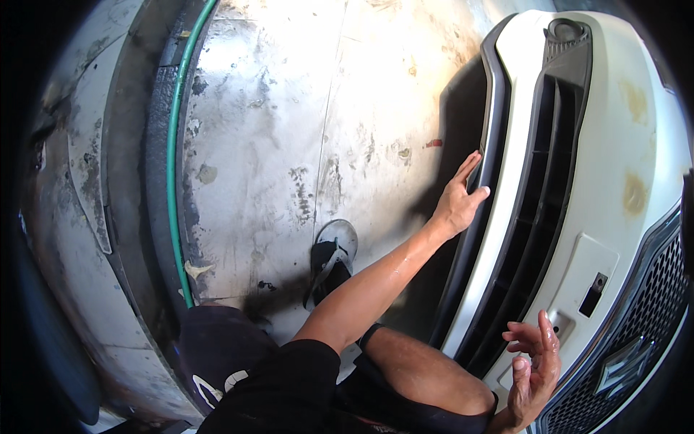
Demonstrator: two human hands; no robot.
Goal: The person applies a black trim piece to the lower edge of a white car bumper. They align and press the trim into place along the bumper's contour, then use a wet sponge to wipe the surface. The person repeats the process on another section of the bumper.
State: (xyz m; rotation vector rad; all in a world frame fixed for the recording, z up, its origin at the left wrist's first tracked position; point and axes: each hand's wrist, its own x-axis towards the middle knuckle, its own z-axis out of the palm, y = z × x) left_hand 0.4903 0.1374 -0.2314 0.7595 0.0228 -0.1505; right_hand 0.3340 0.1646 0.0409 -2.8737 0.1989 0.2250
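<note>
- We see no packages or signs; the one badge-like mark is a chrome emblem on the dark mesh grille at about four o'clock, and a small dark rectangular slot sits in the white panel beside it.
- Our left hand reaches out to roughly two o'clock of centre — fingers held straight and together, thumb spread a little — and lies flat against the black plastic lower lip of the white car front bumper. It grips nothing; it only presses on that dark edge.
- Our right hand is at about five o'clock, palm turned up towards us, fingers loosely curled and half open. It holds nothing, and it sits just in front of the white bumper panel; whether the fingertips touch the panel we cannot tell.
- The bumper runs in a curve from one o'clock down to five o'clock, with its black slatted air intake between the two hands' positions and a round dark socket at its top end.
- Yellowish-brown smudges mark the white paint at three o'clock.
- A black and grey flip-flop sandal stands on the wet, stained concrete floor near the centre, well apart from the left hand.
- A green garden hose runs along the floor from twelve o'clock down to seven o'clock — beside a dark raised kerb.
- Our black shorts fill the six o'clock edge.
</note>
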